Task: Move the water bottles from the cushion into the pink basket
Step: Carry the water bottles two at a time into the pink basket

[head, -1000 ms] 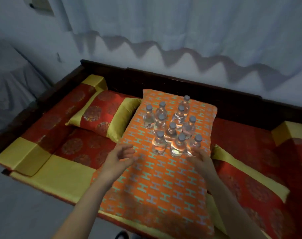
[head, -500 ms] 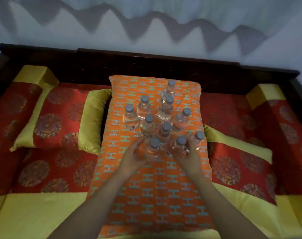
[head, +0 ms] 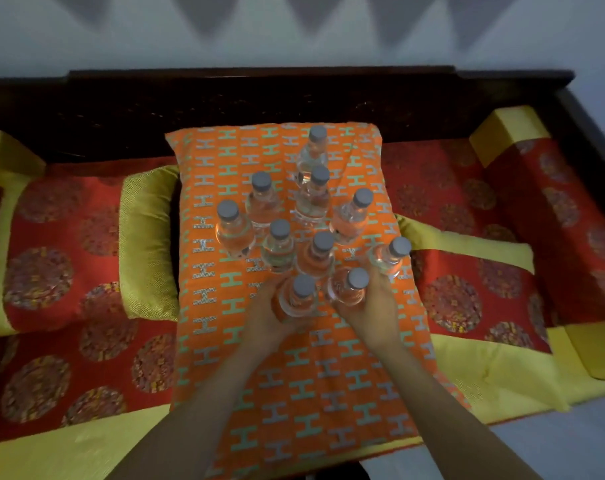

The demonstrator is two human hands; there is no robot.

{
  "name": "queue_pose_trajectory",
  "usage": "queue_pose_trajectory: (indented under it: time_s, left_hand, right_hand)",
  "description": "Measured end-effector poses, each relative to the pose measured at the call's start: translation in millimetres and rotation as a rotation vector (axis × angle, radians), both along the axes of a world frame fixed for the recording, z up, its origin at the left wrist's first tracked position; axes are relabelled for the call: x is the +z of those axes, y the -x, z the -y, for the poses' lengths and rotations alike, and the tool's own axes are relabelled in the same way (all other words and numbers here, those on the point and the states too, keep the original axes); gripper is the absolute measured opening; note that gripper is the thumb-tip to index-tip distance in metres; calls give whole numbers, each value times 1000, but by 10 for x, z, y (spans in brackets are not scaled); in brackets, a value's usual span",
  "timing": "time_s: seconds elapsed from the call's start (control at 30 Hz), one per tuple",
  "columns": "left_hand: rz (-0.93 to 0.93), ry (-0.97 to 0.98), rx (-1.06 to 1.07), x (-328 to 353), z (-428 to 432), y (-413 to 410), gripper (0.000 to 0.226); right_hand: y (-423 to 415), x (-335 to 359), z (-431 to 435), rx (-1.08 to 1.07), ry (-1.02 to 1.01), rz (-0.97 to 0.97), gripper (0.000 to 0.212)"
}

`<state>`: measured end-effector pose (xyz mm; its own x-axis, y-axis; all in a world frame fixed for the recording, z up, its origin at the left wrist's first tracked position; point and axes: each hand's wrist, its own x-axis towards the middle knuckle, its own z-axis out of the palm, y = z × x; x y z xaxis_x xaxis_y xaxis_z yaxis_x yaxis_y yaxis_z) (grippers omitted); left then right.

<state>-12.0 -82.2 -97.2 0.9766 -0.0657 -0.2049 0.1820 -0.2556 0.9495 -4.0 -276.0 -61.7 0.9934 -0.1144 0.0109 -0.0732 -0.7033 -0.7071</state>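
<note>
Both forearms come in from the bottom edge of the view and reach forward over the orange cushion, which has a pattern of small H shapes. The left hand is curled around the left side of the nearest bottle, with the fingers wrapped on its clear body. The right hand is closed in the same way around the second near bottle, holding it from the right side and from below. Whether this hand also touches the bottle at the right edge I cannot tell, because they are very close together there. The fingertips of both hands are hidden behind the bottles, so the exact grip is not clear. Seven other bottles stand upright in a tight group further back on the cushion, all with grey caps, some touching their neighbours. The farthest bottle stands near the back edge of the cushion. The cushion lies on a red and yellow bench seat with a dark wooden backrest behind it. A smaller red pillow with a yellow end lies just beside the cushion on the left. The elbows are cut off by the bottom of the view, and the picture is dim and a little blurred.
</note>
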Motion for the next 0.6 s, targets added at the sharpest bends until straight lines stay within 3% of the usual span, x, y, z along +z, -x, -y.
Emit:
queue_pose_trajectory:
  time_s: [0.17,0.37,0.6]
  left_hand:
    - [7,14,1,61,29,-35,72]
    - [-61,86,32,208,-121,52,73]
    - [9,107,1,693,-83,31,64]
  right_hand:
    - [33,47,-74,-30,-128,-24,57]
    - [193,122,-43,-122,-252,-47,58]
    - [451,633,353,-227,-413,55,51]
